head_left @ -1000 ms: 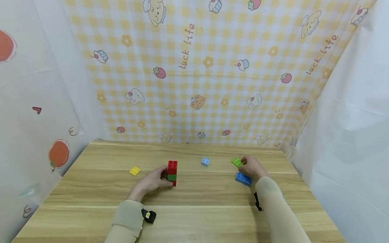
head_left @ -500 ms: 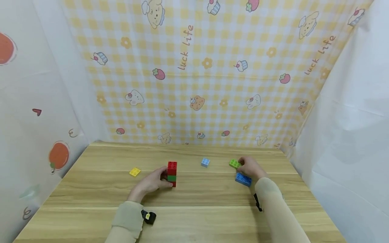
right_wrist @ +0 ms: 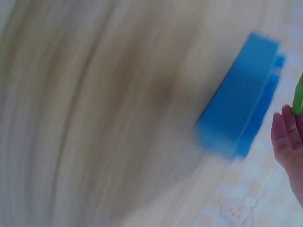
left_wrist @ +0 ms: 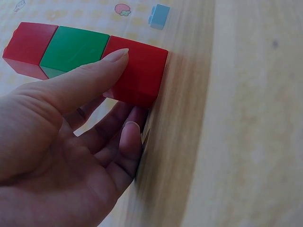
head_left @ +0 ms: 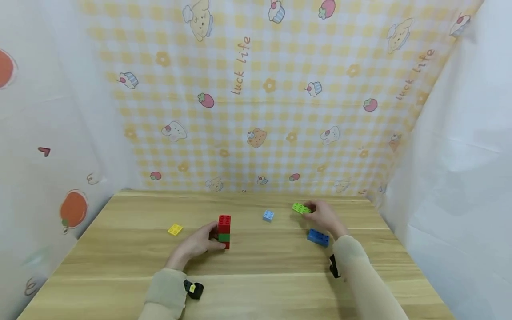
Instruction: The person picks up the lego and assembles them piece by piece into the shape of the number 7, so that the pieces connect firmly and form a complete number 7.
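Observation:
An upright stack of toy building bricks [head_left: 224, 224], red over green over red, stands on the table. My left hand [head_left: 198, 242] grips its lower part from the left. In the left wrist view the thumb of my left hand [left_wrist: 71, 123] lies across the bottom red brick [left_wrist: 137, 68]. At the back right my right hand [head_left: 325, 216] pinches a flat lime-green brick [head_left: 300, 208] by its right end. Only a sliver of that lime-green brick [right_wrist: 298, 97] shows at the right wrist view's edge. A dark blue brick [head_left: 318, 238] lies just below the right hand.
A small light blue brick [head_left: 268, 216] sits between the stack and the lime-green brick. Over to the left lies a flat yellow brick [head_left: 174, 229]. Patterned cloth [head_left: 256, 111] hangs behind the wooden table [head_left: 260, 293], with pale sheets on both sides.
My right hand has lifted the lime-green brick and carried it a little leftward, away from the blue brick. The left hand keeps its grip on the stack. The head view has shifted slightly.

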A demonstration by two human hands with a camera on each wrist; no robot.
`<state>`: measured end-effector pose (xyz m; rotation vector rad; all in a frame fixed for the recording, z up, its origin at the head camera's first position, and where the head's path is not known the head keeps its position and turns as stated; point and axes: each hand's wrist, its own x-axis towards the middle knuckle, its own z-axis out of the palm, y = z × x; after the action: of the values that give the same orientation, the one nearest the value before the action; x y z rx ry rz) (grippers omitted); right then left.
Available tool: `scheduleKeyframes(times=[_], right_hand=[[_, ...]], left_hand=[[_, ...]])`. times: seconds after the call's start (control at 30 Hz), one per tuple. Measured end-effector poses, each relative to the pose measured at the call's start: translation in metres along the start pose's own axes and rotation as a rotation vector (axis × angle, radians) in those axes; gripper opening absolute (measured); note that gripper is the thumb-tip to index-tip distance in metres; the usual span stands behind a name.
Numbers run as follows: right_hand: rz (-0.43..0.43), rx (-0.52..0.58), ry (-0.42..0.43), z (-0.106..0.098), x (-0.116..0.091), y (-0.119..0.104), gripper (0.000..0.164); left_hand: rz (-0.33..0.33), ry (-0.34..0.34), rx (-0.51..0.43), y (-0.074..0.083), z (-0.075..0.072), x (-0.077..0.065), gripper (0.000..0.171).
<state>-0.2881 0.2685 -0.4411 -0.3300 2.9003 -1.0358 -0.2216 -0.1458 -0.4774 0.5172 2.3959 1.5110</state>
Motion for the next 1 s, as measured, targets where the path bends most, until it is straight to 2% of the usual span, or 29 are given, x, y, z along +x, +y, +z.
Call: scheduleKeyframes(times=[0.2,0.57,1.0], right_hand=[[-0.018,0.14,0.032,0.013,0.001,-0.024,0.043],[-0.065,0.295,0.105,0.026,-0.009,-0.068,0.044],[-0.287,0.34,0.107,0.052,-0.019,-0.12,0.035]], left_hand=[[0.005,0.002,-0.015,-0.002,-0.002,-0.002,0.046],[0.012,-0.013,-0.013,0.001,-0.003,0.001,0.044],[-0.023,0.006,0.006,0.0,0.0,0.001,0.047]])
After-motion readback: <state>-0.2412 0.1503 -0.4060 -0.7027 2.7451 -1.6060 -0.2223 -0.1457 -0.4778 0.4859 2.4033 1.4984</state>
